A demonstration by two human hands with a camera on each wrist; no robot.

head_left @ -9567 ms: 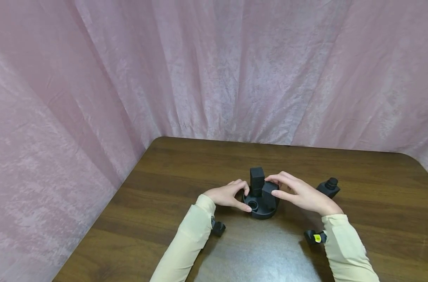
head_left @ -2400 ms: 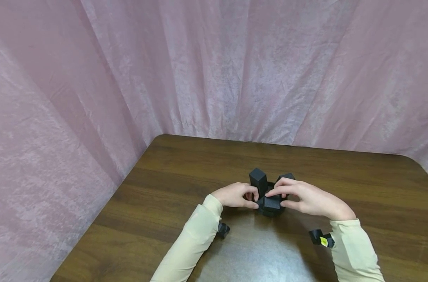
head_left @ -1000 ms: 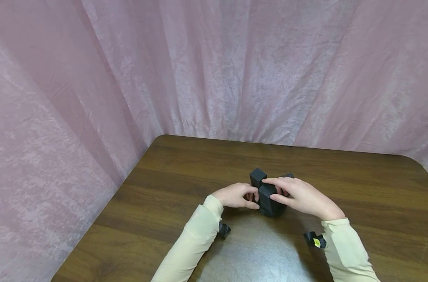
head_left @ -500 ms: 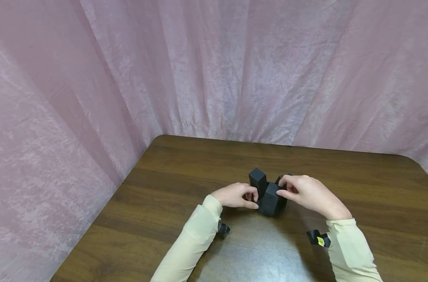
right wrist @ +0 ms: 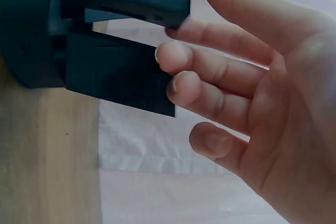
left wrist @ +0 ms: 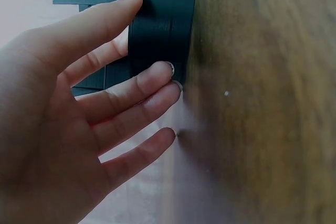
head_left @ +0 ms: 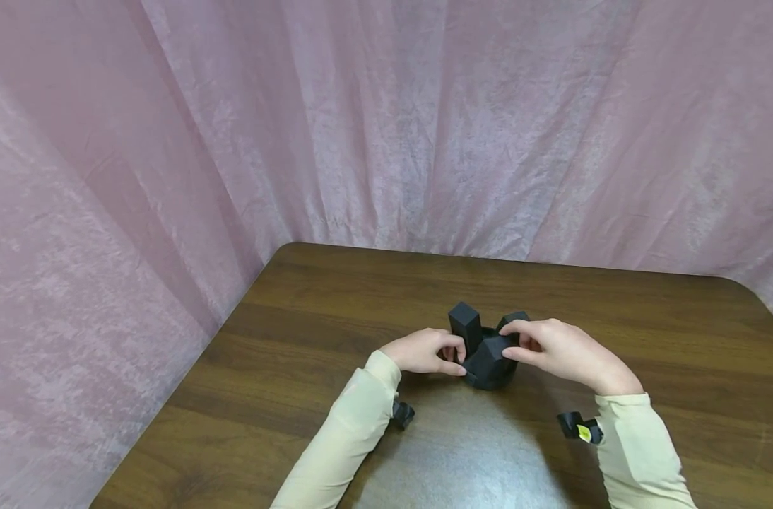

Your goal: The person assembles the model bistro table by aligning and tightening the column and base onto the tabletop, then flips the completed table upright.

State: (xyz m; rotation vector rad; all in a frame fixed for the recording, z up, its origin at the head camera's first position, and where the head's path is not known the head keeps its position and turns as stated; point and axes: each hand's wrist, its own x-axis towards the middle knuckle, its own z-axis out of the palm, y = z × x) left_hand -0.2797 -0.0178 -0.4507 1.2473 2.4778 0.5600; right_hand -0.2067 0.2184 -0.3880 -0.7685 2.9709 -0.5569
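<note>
On the table sits a round black base (head_left: 488,380) bearing several rectangular black blocks. My left hand (head_left: 425,351) grips the base's left rim; the left wrist view has the thumb on its curved side wall (left wrist: 160,30), marked 145. At the front of the base a block (head_left: 492,351) leans, pinched near its top by the thumb and index finger of my right hand (head_left: 561,353). Behind stand a tall block (head_left: 465,325) at left and another block (head_left: 514,319) at right, partly hidden by my right hand. In the right wrist view, this rear block (right wrist: 118,72) nearly touches my middle fingers.
The brown wooden table (head_left: 348,283) has rounded far corners. A pink curtain (head_left: 386,127) hangs behind it and along the left. A small black camera (head_left: 580,428) with a yellow label is on my right wrist, another black camera (head_left: 402,414) on my left.
The block that stood on the table at right earlier is now gone from there, and three blocks are on the base. The front block has turned and tilted under my right hand; the left hand stays put.
</note>
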